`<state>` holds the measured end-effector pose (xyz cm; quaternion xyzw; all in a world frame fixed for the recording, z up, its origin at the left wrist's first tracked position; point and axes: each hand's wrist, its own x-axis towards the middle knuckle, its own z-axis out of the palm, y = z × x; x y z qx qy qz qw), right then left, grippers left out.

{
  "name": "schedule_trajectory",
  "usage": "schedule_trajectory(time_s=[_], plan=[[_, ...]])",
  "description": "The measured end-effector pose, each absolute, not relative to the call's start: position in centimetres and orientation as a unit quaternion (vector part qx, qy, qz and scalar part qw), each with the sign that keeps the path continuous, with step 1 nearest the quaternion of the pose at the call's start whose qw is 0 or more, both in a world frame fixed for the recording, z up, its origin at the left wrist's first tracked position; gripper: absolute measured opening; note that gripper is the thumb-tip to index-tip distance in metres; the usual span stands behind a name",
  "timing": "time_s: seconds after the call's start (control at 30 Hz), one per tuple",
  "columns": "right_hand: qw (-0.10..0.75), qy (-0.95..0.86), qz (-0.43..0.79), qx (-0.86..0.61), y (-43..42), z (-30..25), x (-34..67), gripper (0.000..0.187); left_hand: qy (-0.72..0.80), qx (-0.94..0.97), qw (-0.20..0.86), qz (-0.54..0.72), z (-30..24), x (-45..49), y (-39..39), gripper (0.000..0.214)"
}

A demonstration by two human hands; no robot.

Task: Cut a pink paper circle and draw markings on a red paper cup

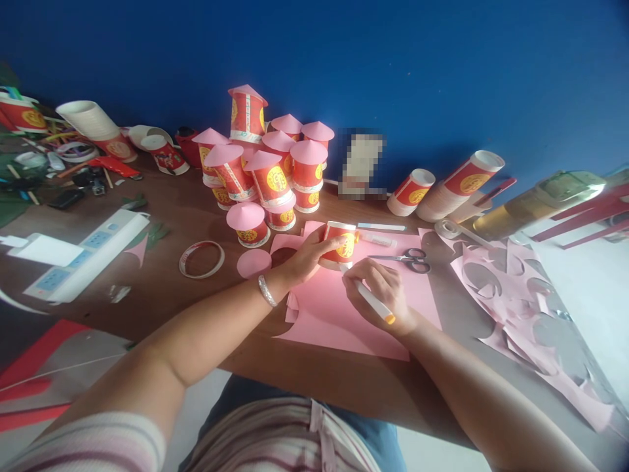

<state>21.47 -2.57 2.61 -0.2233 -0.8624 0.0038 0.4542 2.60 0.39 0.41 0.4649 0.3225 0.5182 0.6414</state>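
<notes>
My left hand (310,254) is wrapped round a red paper cup (343,244) with a yellow emblem, held above the pink paper. In my right hand (381,288) is a white marker pen (374,301) with an orange end. Its tip is near the cup's lower rim; whether they touch I cannot tell. Beneath both hands lies a large pink paper sheet (354,321). Scissors (415,260) with dark handles rest on it to the right. Beside my left wrist is a pink paper disc (254,263).
Several cups with pink cone tops (272,177) are stacked behind. A paper ring (201,259) and a power strip (93,255) lie to the left. Rightward are a stack of paper cups (462,183), a tape roll (446,228) and pink paper scraps (511,295). A blue wall (314,59) closes the back.
</notes>
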Motion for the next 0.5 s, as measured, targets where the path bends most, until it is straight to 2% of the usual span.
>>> schedule_trajectory(time_s=[0.5], plan=[[0.459, -0.855, -0.011, -0.239, -2.58, 2.63, 21.57, 0.020, 0.333, 0.439, 0.656, 0.515, 0.96, 2.72, 0.17, 0.034]])
